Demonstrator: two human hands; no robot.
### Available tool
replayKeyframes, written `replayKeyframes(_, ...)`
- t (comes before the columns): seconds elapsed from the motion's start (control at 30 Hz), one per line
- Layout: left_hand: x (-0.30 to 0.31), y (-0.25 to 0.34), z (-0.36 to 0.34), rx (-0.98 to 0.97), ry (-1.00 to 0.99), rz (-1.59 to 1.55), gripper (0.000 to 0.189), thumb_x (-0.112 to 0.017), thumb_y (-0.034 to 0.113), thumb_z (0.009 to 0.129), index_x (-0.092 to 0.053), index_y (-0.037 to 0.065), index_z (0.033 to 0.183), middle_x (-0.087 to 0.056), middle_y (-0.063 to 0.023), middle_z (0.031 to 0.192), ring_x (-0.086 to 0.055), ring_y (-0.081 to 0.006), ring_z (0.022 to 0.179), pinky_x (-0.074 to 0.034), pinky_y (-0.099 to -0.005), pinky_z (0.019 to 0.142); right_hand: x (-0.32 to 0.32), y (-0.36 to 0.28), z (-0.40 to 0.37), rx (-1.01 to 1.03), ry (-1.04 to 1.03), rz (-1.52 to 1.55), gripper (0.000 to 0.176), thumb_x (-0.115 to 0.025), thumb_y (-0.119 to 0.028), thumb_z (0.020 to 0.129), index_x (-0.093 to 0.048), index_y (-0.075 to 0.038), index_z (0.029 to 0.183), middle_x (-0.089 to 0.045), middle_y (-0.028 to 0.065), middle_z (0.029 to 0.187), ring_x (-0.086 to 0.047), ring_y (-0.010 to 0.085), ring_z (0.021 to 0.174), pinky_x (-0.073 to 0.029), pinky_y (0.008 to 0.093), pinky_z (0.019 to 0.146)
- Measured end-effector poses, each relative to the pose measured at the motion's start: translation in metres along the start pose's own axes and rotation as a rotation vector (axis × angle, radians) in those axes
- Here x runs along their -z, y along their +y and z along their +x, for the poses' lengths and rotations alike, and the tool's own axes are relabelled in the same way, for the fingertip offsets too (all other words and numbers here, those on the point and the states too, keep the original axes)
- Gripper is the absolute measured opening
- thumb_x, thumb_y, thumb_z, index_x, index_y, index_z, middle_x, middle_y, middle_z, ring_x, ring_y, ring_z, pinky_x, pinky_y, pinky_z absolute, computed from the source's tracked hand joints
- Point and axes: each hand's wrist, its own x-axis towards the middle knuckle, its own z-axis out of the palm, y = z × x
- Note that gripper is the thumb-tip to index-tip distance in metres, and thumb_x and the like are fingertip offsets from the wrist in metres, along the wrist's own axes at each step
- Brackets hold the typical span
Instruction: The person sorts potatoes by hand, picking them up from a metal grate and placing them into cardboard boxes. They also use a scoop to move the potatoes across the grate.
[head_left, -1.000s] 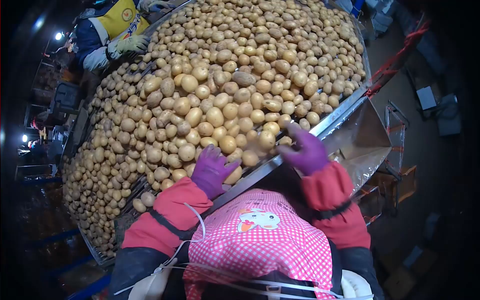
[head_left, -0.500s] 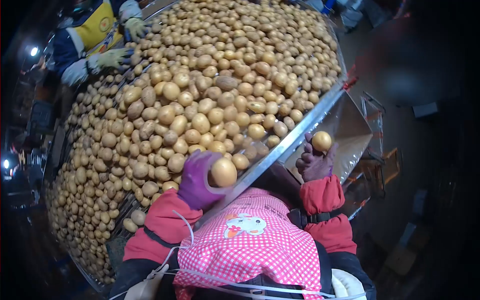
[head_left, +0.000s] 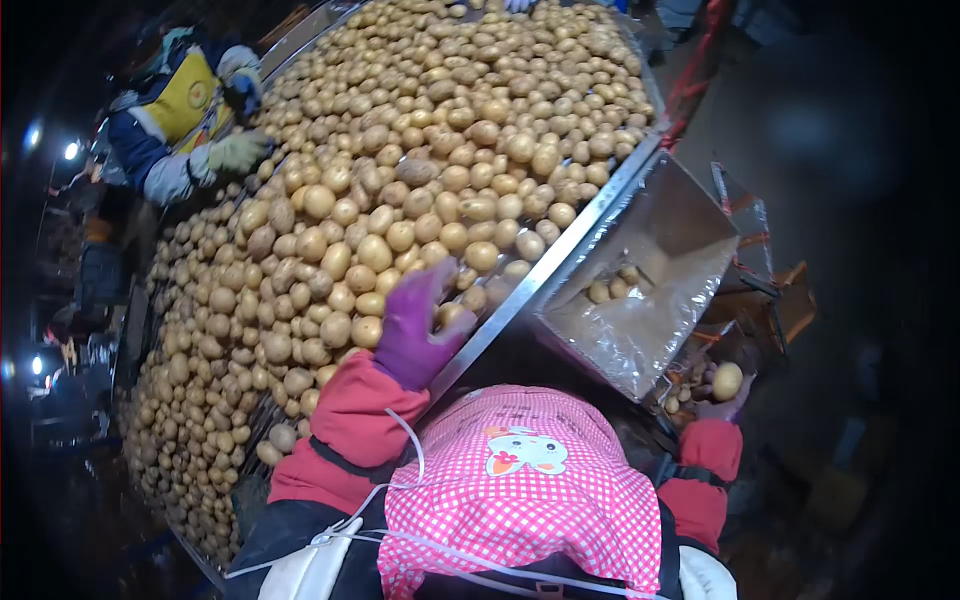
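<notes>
My left hand [head_left: 412, 328], in a purple glove, is at the near edge of the potato pile. Its thumb and fingers curve round a potato [head_left: 447, 314], mostly hidden by the glove. My right hand [head_left: 732, 398], gloved too, is low at the right and holds a pale potato [head_left: 727, 381]. That hand is above a container with several potatoes [head_left: 684, 390] in it, and its fingers are partly hard to make out. The heap of potatoes [head_left: 340, 240] covers the broad table in front of me.
A metal rim [head_left: 560, 255] borders the table. Beside it stands a plastic-lined box [head_left: 690, 235] with several potatoes inside. Farther right is an open cardboard box [head_left: 795, 300]. A co-worker's gloved hand [head_left: 238, 152] is at the pile's far left. A red strap [head_left: 690, 90] hangs near the far corner.
My right hand has moved right and down with its potato, from beside the table rim past the lined box. My left hand has turned, and the large potato at it shows less. The view has shifted.
</notes>
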Motion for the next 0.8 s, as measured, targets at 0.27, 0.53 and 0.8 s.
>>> replayKeyframes(0.27, 0.083, -0.071, -0.067, 0.329, 0.304, 0.182, 0.059, -0.072, 0.011, 0.082, -0.051, 0.003, 0.137, -0.061, -0.0176, 0.128, -0.058, -0.0297, 0.12, -0.046, -0.0393, 0.102, -0.118, 0.044, -0.006, 0.331, -0.855, -0.818, 0.044, -0.06, -0.025, 0.095, -0.052, -0.001, 0.131, -0.062, 0.0038, 0.1, -0.055, 0.012, 0.072, -0.046, 0.0225, 0.061)
replayKeyframes(0.53, 0.108, -0.07, -0.121, 0.422, 0.278, 0.265, 0.062, -0.077, 0.014, 0.076, -0.056, 0.006, 0.133, -0.062, -0.0152, 0.124, -0.059, -0.0334, 0.115, -0.046, -0.0425, 0.1, -0.309, 0.257, -0.249, 0.993, -1.745, -1.951, 0.062, -0.069, -0.045, 0.084, -0.055, -0.011, 0.134, -0.068, 0.0176, 0.107, -0.066, 0.0367, 0.098, -0.052, 0.0469, 0.088)
replayKeyframes(0.8, 0.106, -0.074, -0.096, 0.134, 0.119, 0.209, 0.057, -0.076, 0.025, 0.075, -0.06, 0.01, 0.128, -0.061, -0.0128, 0.125, -0.055, -0.0343, 0.119, -0.042, -0.0485, 0.104, -0.27, 0.202, -0.187, -0.411, -1.042, -0.807, 0.067, -0.046, -0.067, 0.092, -0.062, -0.002, 0.096, -0.056, 0.0076, 0.058, -0.048, 0.0177, 0.039, -0.038, 0.0281, 0.037)
